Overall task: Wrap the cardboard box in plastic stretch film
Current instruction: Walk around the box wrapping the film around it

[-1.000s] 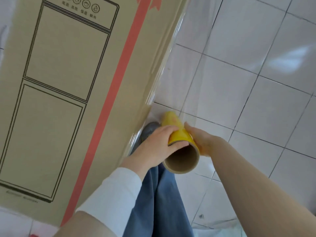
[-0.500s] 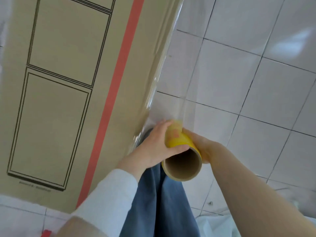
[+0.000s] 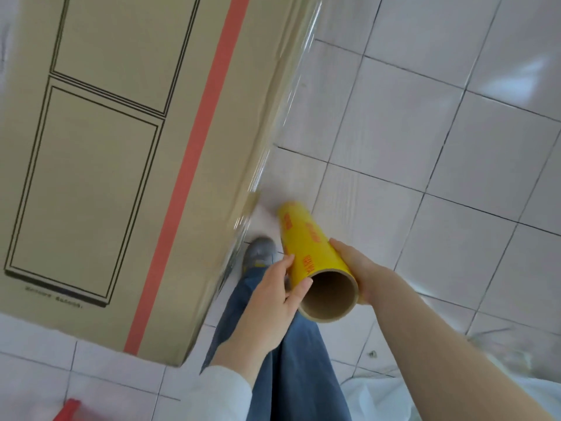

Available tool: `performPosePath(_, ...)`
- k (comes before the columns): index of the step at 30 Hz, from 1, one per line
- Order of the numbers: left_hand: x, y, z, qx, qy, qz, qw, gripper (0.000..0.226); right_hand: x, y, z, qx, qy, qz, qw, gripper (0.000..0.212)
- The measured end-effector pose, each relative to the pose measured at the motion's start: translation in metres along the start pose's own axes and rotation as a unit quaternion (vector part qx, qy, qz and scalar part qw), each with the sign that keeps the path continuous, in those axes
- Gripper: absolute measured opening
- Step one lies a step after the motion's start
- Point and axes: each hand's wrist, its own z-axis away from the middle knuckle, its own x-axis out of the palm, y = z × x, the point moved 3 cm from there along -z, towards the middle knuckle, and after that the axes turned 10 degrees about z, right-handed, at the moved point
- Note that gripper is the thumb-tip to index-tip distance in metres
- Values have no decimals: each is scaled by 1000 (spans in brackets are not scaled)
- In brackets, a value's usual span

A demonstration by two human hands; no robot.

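1. A tall cardboard box (image 3: 121, 165), printed with black outlines and a red stripe, stands on the white tiled floor (image 3: 455, 141) and fills the left of the view.
2. Clear stretch film (image 3: 293, 95) clings to the box's right edge and runs down to a yellow film roll (image 3: 306, 238) near it.
3. The left hand (image 3: 273, 296) grips the roll's near end, thumb at the cardboard rim. The right hand (image 3: 361, 268) wraps around its opposite side.
4. Beneath the roll are a blue trouser leg (image 3: 291, 366) and a grey shoe (image 3: 259, 250).
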Motion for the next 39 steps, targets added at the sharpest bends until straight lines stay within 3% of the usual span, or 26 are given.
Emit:
performPosePath(5, -13, 1, -21, 7, -73, -109, 991, 91, 17, 0, -8, 25, 6, 49, 998, 52)
performPosePath(7, -12, 10, -34, 15, -118, -144, 983, 89, 27, -4, -17, 12, 2, 40, 999, 54)
performPosePath(10, -19, 10, -44, 48, -115, -204, 971, 70, 26, -1, -24, 0, -7, 0, 1000, 58)
performPosePath(14, -39, -18, -29, 55, -60, -138, 987, 60, 25, 14, -26, 12, -4, 5, 1000, 59)
performPosePath(17, -36, -36, -2, 59, 5, -15, 998, 60, 38, 25, -31, -19, -21, -69, 997, 91)
performPosePath(21, -24, -50, 24, 18, 46, 72, 996, 57, 56, 33, -39, -49, -46, -78, 995, 114)
performPosePath(22, -24, -53, 27, 13, 45, 61, 997, 51, 59, 34, -40, -46, -51, -66, 995, 113)
performPosePath(24, -26, -59, 30, 2, 19, 10, 1000, 52, 62, 38, -36, -26, -60, -30, 997, 92)
performPosePath(26, -28, -59, 29, -2, -24, -40, 999, 76, 63, 47, -32, -7, -56, 6, 998, 75)
performPosePath(28, -29, -48, 22, 10, -64, -47, 997, 91, 69, 50, -24, -38, -68, 10, 997, 65)
performPosePath(30, -26, -34, 14, 28, -103, -66, 992, 81, 75, 50, -18, -79, -91, -20, 993, 53)
performPosePath(34, -23, -29, 14, 70, -113, -160, 978, 63, 72, 58, -19, -71, -98, -78, 990, 63)
performPosePath(36, -29, -44, 23, 73, -81, -151, 983, 61, 72, 75, -24, -49, -71, -108, 990, 70)
performPosePath(39, -37, -73, 43, 54, -32, -94, 994, 63, 84, 108, -31, -30, -62, -155, 986, 63)
